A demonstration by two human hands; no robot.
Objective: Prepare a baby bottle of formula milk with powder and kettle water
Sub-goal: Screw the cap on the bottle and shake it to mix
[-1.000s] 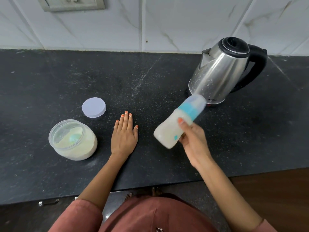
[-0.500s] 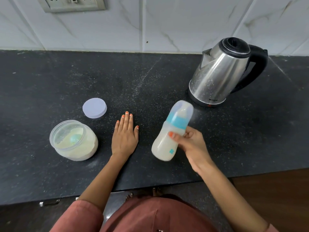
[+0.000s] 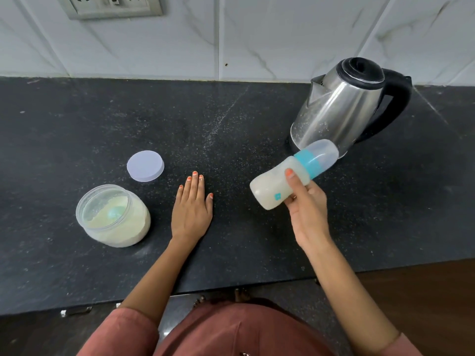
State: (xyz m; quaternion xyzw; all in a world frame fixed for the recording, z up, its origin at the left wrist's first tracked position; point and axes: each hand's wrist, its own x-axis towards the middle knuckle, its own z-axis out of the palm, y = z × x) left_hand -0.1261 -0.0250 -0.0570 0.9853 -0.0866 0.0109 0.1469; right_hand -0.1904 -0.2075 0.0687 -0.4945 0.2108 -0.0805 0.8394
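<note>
**Mixing the formula: bottle tilted in the right hand**

The right hand [image 3: 307, 209] grasps the baby bottle [image 3: 276, 187] round its lower body, thumb across the front and fingers curled behind. It holds the bottle off the black countertop [image 3: 77, 124], right of centre in the frame. The bottle lies tilted, base toward the lower left and clear cap [image 3: 326, 152] toward the upper right, just in front of the steel kettle [image 3: 341, 116]. It holds pale milky liquid, so I take this to be the mixing shake.

To do it well, grip firmly at the waist and let the wrist do the work. Keep the cap clear of the kettle so it does not knock the metal. From here I cannot tell whether the teal collar [image 3: 308, 163] is screwed tight, so it is worth a check, or it may leak.

The left hand [image 3: 191, 211] lies flat at centre, fingers straight, holding nothing. At lower left the powder jar [image 3: 113, 219] stands open, with its lid [image 3: 145, 165] apart from it on the counter.
</note>
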